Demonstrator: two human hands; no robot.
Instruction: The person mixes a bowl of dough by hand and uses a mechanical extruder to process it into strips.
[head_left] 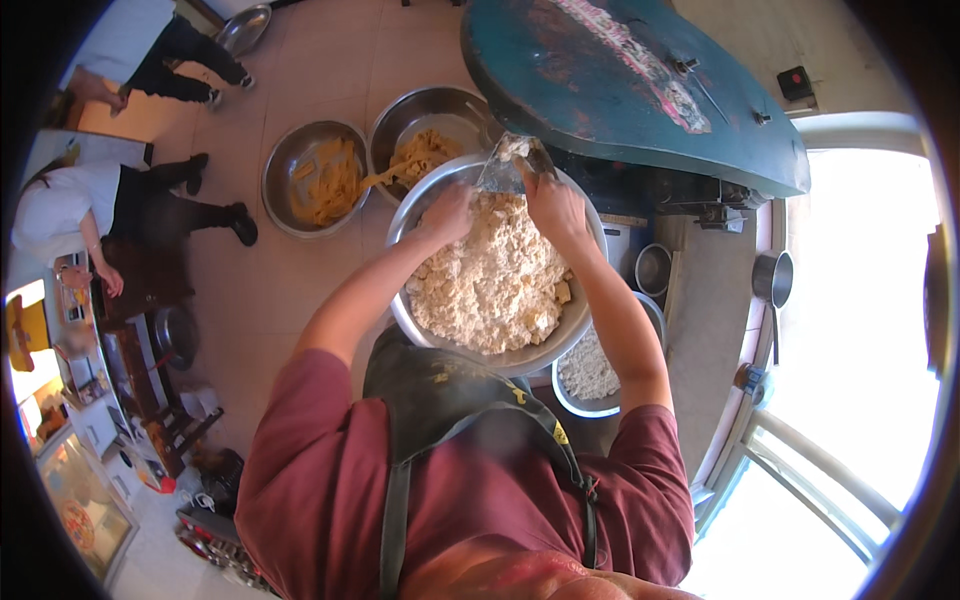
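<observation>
A large metal bowl (405,312) in front of my body holds a pale, crumbly flour mixture (495,275) with yellowish lumps. My right hand (556,208) is closed around a flat scraper (512,165) at the bowl's far side, and some pale dough clings to the blade. Opposite it, my left hand (452,212) reaches into the far left of the bowl, close to the scraper's left edge. Its fingertips are hidden, so whether it grips anything cannot be told. Both forearms pass over the bowl's sides.
Beyond the bowl stand two metal bowls (275,205) (385,125) with yellow dough. A blue-green machine (620,85) looms at the far right. Below my right arm is a bowl of white flour (588,370). Two people (65,215) (135,45) are at the left.
</observation>
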